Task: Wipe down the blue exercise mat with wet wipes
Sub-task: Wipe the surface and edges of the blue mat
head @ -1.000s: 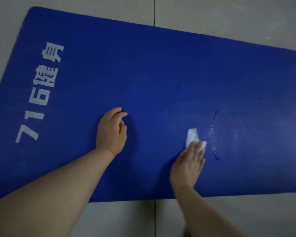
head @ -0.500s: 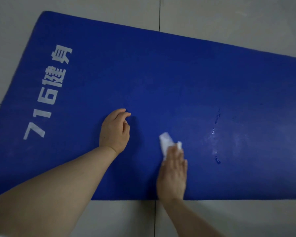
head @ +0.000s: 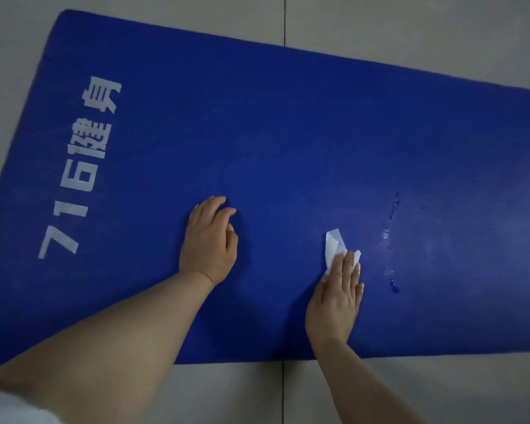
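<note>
Nearest the camera, a strip of pale tiled floor (head: 227, 393) runs along the near edge of the blue exercise mat (head: 288, 133), with a dark grout line meeting that edge about midway, and a bit of white cloth shows at the bottom left corner of the view. Both bare forearms reach from there onto the mat. The right hand (head: 337, 298) lies flat close to the mat's near edge, fingers straight and together, pressing a crumpled white wet wipe (head: 334, 246) down against the mat; part of the wipe sticks out beyond the fingertips, on the far side. Just to the right of the wipe, a line of small water droplets (head: 392, 240) and a faint wet sheen sit on the mat's surface. The left hand (head: 208, 243) rests on the mat left of the wipe and well apart from it, fingers curled under and holding nothing, knuckles toward the far side. Farther left, near the mat's short end, white printing runs across the mat's width and reads "716健身" (head: 80, 169). The mat itself lies flat on the floor, slanted across the view, its right end cut off by the frame. Beyond its far edge there is more pale tile, crossed by another grout line.
</note>
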`<action>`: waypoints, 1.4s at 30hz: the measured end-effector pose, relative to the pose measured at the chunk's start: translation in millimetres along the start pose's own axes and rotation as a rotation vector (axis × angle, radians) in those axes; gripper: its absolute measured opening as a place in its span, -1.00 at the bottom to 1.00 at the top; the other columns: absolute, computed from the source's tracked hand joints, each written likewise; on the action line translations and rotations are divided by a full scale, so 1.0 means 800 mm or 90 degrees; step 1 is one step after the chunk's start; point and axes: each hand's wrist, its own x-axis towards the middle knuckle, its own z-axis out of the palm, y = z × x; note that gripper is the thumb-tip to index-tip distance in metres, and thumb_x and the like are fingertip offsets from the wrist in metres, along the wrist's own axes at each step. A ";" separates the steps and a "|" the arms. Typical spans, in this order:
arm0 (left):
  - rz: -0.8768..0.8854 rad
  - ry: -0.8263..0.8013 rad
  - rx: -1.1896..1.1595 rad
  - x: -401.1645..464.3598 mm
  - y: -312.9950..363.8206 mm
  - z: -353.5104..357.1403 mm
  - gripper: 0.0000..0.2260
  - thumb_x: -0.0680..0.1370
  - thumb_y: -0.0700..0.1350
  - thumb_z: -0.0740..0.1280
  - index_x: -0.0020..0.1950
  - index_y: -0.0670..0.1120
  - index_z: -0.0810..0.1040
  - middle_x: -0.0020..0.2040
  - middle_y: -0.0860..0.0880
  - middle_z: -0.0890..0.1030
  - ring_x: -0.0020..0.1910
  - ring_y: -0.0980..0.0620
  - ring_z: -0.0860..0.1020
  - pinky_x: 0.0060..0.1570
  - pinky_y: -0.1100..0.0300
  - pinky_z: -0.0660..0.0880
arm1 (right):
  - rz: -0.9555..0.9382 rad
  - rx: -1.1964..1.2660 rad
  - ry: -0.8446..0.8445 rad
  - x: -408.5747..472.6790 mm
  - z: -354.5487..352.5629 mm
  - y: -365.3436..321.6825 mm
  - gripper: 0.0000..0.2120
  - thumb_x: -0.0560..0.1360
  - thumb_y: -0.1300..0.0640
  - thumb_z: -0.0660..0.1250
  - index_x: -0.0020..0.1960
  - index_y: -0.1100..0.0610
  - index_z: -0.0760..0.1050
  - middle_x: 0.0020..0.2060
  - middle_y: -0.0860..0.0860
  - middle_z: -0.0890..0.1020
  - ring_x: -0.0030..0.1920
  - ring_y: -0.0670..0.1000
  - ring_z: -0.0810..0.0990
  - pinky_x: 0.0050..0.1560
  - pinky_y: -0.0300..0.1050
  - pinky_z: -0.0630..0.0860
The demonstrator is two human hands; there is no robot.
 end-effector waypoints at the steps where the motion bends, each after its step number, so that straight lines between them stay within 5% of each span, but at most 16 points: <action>1: 0.004 0.000 -0.002 0.000 -0.001 0.000 -0.74 0.55 -0.27 0.21 0.21 -0.24 0.52 0.33 -0.16 0.44 0.36 -0.14 0.32 0.38 -0.15 0.27 | 0.015 0.007 0.006 -0.004 0.003 -0.003 -0.51 0.64 0.09 -0.11 0.55 0.05 -0.11 0.49 -0.14 -0.18 0.49 -0.13 -0.24 0.47 -0.18 -0.30; 4: 0.018 0.007 -0.012 0.000 -0.003 0.001 -0.71 0.55 -0.21 0.16 0.18 -0.26 0.53 0.30 -0.19 0.45 0.34 -0.17 0.36 0.40 -0.13 0.23 | 0.044 -0.006 0.043 -0.041 0.019 -0.038 -0.50 0.62 0.23 0.07 0.53 0.17 0.07 0.49 0.00 -0.06 0.53 0.08 0.01 0.49 0.00 -0.09; 9: 0.022 0.013 -0.058 0.001 -0.003 -0.002 -0.70 0.54 -0.23 0.15 0.18 -0.28 0.55 0.29 -0.21 0.47 0.32 -0.19 0.38 0.33 -0.17 0.30 | -0.314 -0.033 -0.016 -0.108 0.040 -0.069 -0.47 0.42 0.29 0.19 0.40 0.19 0.39 0.40 0.10 0.37 0.38 0.12 0.39 0.40 0.04 0.26; 11: 0.035 0.000 -0.068 -0.002 -0.006 -0.006 -0.72 0.57 -0.26 0.15 0.23 -0.25 0.52 0.34 -0.17 0.44 0.37 -0.15 0.34 0.39 -0.11 0.26 | -0.211 -0.043 0.015 -0.082 0.024 -0.038 -0.51 0.51 0.34 0.19 0.44 0.18 0.33 0.44 0.14 0.34 0.39 0.13 0.38 0.37 0.05 0.31; 14: 0.037 -0.010 -0.069 -0.007 -0.008 -0.013 -0.70 0.59 -0.25 0.15 0.29 -0.19 0.49 0.38 -0.09 0.41 0.42 -0.05 0.28 0.42 0.06 0.21 | 0.064 -0.007 0.033 -0.052 -0.010 0.010 -0.51 0.64 0.16 -0.06 0.55 0.09 -0.05 0.55 0.05 -0.02 0.54 0.04 -0.02 0.50 -0.06 -0.11; 16: 0.035 -0.012 -0.067 -0.010 -0.005 -0.014 -0.70 0.59 -0.24 0.15 0.29 -0.18 0.49 0.38 -0.09 0.41 0.42 -0.05 0.28 0.42 0.03 0.23 | 0.081 -0.020 0.034 -0.058 -0.009 0.011 -0.49 0.65 0.15 -0.09 0.55 0.09 -0.16 0.55 0.02 -0.13 0.54 0.02 -0.15 0.49 -0.09 -0.22; 20: 0.023 -0.020 -0.088 -0.014 0.006 -0.008 -0.70 0.58 -0.25 0.16 0.29 -0.20 0.49 0.37 -0.11 0.42 0.42 -0.07 0.29 0.41 0.01 0.24 | -0.161 -0.003 -0.022 -0.122 0.041 -0.065 -0.43 0.58 0.23 -0.07 0.56 0.06 -0.13 0.53 0.00 -0.17 0.54 -0.01 -0.13 0.49 -0.10 -0.19; 23: 0.042 -0.026 -0.085 -0.014 0.013 -0.003 -0.70 0.59 -0.24 0.16 0.30 -0.20 0.48 0.38 -0.12 0.41 0.43 -0.08 0.28 0.42 -0.02 0.24 | -0.363 -0.018 -0.090 -0.146 0.054 -0.113 -0.47 0.47 0.13 0.01 0.42 0.07 0.38 0.40 0.02 0.39 0.43 0.03 0.32 0.37 0.10 0.27; 25: 0.044 -0.025 -0.092 -0.010 0.017 -0.003 -0.70 0.59 -0.24 0.16 0.31 -0.19 0.48 0.39 -0.11 0.40 0.44 -0.06 0.27 0.43 0.01 0.22 | -0.397 -0.039 -0.103 -0.123 0.045 -0.113 -0.50 0.46 0.14 0.05 0.36 0.10 0.46 0.34 0.03 0.48 0.37 0.04 0.42 0.35 0.07 0.30; 28: 0.035 -0.008 -0.097 -0.004 0.016 -0.007 -0.70 0.58 -0.26 0.16 0.30 -0.20 0.49 0.38 -0.11 0.42 0.42 -0.07 0.29 0.43 -0.01 0.20 | -0.267 -0.064 -0.017 -0.046 0.031 -0.085 -0.49 0.51 0.32 0.18 0.47 0.22 0.27 0.45 0.15 0.30 0.45 0.12 0.30 0.43 0.02 0.18; 32: 0.041 0.005 -0.067 -0.004 0.009 -0.011 -0.69 0.59 -0.25 0.14 0.31 -0.18 0.48 0.39 -0.09 0.41 0.45 -0.06 0.26 0.48 0.06 0.05 | 0.013 -0.033 0.031 0.057 -0.007 -0.039 -0.52 0.63 0.22 -0.04 0.54 0.17 0.01 0.55 0.06 0.01 0.54 0.07 -0.04 0.51 0.02 -0.09; 34: 0.037 0.008 -0.059 -0.005 0.004 -0.013 -0.69 0.59 -0.25 0.14 0.31 -0.18 0.48 0.40 -0.09 0.40 0.46 -0.06 0.25 0.48 0.07 0.03 | 0.050 -0.012 0.047 0.057 -0.007 -0.035 -0.51 0.64 0.21 -0.06 0.55 0.14 -0.02 0.56 0.02 -0.04 0.54 0.05 -0.10 0.51 0.00 -0.14; 42: 0.041 -0.023 -0.042 -0.007 0.003 -0.007 -0.68 0.59 -0.25 0.15 0.33 -0.18 0.47 0.42 -0.11 0.37 0.47 -0.06 0.23 0.49 0.01 0.06 | -0.432 -0.039 -0.066 -0.072 0.031 -0.084 -0.42 0.41 0.26 0.24 0.43 0.16 0.34 0.41 0.09 0.39 0.40 0.08 0.37 0.37 0.10 0.28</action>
